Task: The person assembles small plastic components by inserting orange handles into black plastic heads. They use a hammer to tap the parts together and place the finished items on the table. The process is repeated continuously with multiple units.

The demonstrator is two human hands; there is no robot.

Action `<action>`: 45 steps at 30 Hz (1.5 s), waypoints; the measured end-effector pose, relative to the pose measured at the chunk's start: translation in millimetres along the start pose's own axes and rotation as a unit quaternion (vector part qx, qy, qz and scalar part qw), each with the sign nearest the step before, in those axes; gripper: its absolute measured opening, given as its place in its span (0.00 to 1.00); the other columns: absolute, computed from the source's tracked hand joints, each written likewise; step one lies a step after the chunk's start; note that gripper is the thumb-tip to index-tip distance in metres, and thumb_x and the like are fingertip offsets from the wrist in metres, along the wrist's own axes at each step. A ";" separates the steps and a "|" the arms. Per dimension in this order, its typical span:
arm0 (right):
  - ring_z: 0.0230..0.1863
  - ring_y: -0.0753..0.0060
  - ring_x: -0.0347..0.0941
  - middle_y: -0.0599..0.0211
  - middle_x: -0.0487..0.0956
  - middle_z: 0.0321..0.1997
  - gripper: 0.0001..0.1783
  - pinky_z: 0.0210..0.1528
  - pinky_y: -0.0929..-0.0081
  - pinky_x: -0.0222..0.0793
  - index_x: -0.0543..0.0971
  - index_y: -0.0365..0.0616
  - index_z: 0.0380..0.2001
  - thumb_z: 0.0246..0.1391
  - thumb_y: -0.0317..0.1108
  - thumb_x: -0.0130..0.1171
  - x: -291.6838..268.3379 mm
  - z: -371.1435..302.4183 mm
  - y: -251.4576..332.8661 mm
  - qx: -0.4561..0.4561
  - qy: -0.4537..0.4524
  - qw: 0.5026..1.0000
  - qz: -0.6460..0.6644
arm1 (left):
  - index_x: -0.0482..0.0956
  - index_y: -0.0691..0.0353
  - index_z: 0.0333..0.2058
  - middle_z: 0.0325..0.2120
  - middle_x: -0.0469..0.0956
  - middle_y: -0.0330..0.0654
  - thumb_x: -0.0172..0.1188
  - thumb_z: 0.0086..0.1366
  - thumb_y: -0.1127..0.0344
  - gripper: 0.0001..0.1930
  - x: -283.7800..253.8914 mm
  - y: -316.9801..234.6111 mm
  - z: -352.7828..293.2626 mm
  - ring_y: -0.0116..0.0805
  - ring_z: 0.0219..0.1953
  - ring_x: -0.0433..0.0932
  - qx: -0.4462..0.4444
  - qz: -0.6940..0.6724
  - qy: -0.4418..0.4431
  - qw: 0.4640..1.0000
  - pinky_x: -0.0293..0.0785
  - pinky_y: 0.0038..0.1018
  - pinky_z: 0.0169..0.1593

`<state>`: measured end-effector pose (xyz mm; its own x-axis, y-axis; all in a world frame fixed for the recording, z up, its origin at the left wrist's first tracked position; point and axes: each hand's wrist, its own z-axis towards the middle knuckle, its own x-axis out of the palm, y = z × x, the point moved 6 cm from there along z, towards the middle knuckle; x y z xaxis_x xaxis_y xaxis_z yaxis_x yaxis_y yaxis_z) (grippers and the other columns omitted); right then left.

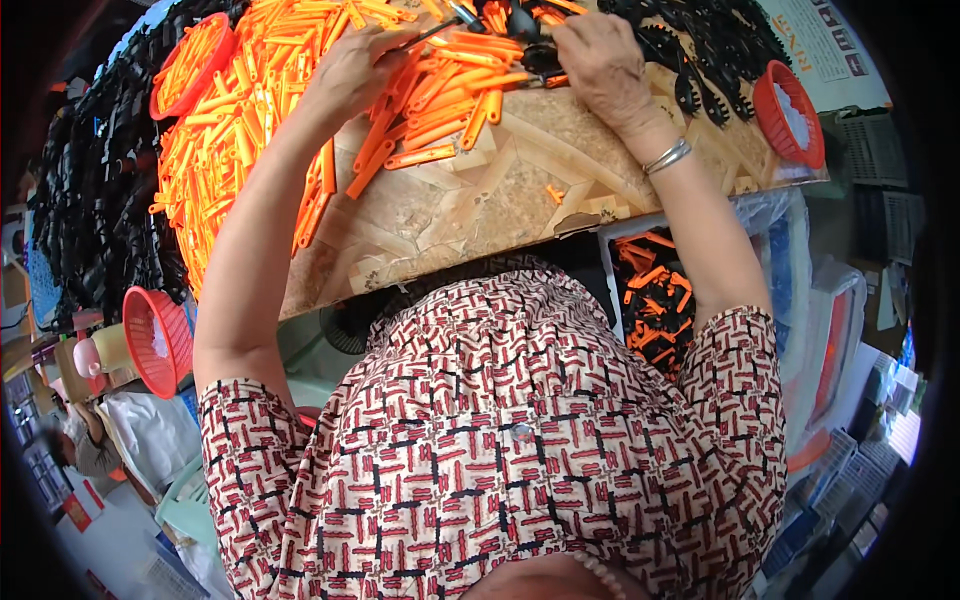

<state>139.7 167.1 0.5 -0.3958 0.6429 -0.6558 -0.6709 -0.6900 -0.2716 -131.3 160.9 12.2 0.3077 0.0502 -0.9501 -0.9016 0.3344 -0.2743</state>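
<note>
My left hand (355, 75) reaches over the heap of orange plastic handles (245, 130) at the upper left. Its fingers are closed on a slender black part (432, 32) that points up to the right. Loose orange handles (430, 110) lie fanned out under and beside this hand. My right hand (605, 70) is at the top centre, fingers bent together beside a black plastic part (543, 60). What its fingertips grip is partly hidden. Just right of it lie several black toothed parts (690, 75).
A patterned tabletop (480, 215) has a worn near edge. Red baskets stand at the upper left (228, 60), left (150, 340) and right (815, 140). Black parts (100, 200) pile up at far left. Below the edge, a lined box (655, 295) holds orange and black pieces.
</note>
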 end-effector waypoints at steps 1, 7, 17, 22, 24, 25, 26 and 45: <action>0.41 0.63 0.77 0.62 0.80 0.36 0.09 0.50 0.66 0.69 0.80 0.43 0.44 0.61 0.32 0.59 -8.9 4.0 -3.6 -0.005 -0.056 0.998 -0.001 | 0.79 0.55 0.58 0.43 0.80 0.46 0.57 0.72 0.63 0.18 -6.1 0.1 -9.9 0.42 0.48 0.80 -0.001 -0.041 -0.029 0.999 0.73 0.32 0.53; 0.42 0.48 0.74 0.55 0.75 0.39 0.07 0.47 0.61 0.68 0.77 0.41 0.39 0.56 0.27 0.59 -25.6 -5.5 -51.5 0.300 -0.139 0.926 0.184 | 0.80 0.56 0.58 0.45 0.83 0.40 0.61 0.72 0.62 0.18 -48.6 49.3 -90.0 0.26 0.43 0.79 -0.145 -0.126 -0.138 0.972 0.73 0.23 0.46; 0.39 0.57 0.80 0.60 0.83 0.35 0.08 0.44 0.64 0.72 0.80 0.41 0.37 0.63 0.35 0.59 -43.7 -39.4 -58.0 0.360 -0.159 0.904 0.167 | 0.81 0.47 0.54 0.39 0.82 0.42 0.66 0.63 0.63 0.19 -80.2 46.1 -168.1 0.47 0.39 0.80 -0.139 0.349 -0.252 0.892 0.75 0.38 0.45; 0.35 0.58 0.77 0.63 0.79 0.32 0.12 0.41 0.65 0.72 0.80 0.41 0.37 0.57 0.37 0.67 -31.5 -85.4 -46.7 0.572 -0.108 0.757 0.298 | 0.81 0.55 0.54 0.41 0.82 0.45 0.70 0.57 0.76 0.24 -60.6 -17.4 -112.7 0.46 0.43 0.80 0.013 0.092 -0.284 0.954 0.76 0.38 0.46; 0.40 0.57 0.75 0.62 0.76 0.36 0.14 0.45 0.64 0.71 0.79 0.42 0.40 0.53 0.34 0.69 -50.6 -66.4 -11.3 0.525 -0.072 0.804 0.269 | 0.82 0.60 0.49 0.40 0.82 0.46 0.69 0.56 0.78 0.20 -24.7 -62.2 -99.2 0.46 0.42 0.80 0.076 -0.098 -0.262 0.957 0.76 0.37 0.46; 0.44 0.57 0.73 0.62 0.74 0.39 0.16 0.48 0.63 0.70 0.78 0.42 0.42 0.50 0.32 0.70 -54.7 -59.3 2.8 0.500 -0.047 0.825 0.260 | 0.82 0.61 0.49 0.41 0.80 0.46 0.69 0.56 0.76 0.19 -5.3 -88.6 -91.3 0.46 0.45 0.78 0.066 -0.169 -0.188 0.965 0.75 0.39 0.49; 0.44 0.58 0.74 0.63 0.74 0.39 0.16 0.49 0.64 0.70 0.79 0.43 0.43 0.50 0.30 0.69 -59.8 -52.5 15.1 0.459 -0.046 0.862 0.211 | 0.81 0.57 0.51 0.44 0.78 0.45 0.68 0.59 0.69 0.20 2.8 -120.9 -81.5 0.46 0.49 0.75 0.092 -0.091 -0.115 0.985 0.73 0.40 0.53; 0.42 0.70 0.79 0.66 0.85 0.40 0.15 0.48 0.73 0.74 0.83 0.39 0.41 0.66 0.43 0.61 -28.9 -65.1 -35.4 0.563 -0.151 0.681 0.443 | 0.84 0.51 0.50 0.44 0.81 0.39 0.65 0.63 0.66 0.16 -7.4 -84.8 -48.9 0.44 0.46 0.75 0.032 0.044 -0.143 0.988 0.70 0.39 0.50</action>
<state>215.6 151.3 -16.8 -0.9551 0.2961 0.0109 -0.0724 -0.2690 0.9604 -72.0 86.2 35.2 0.3108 0.3424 -0.8866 -0.9102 0.3760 -0.1738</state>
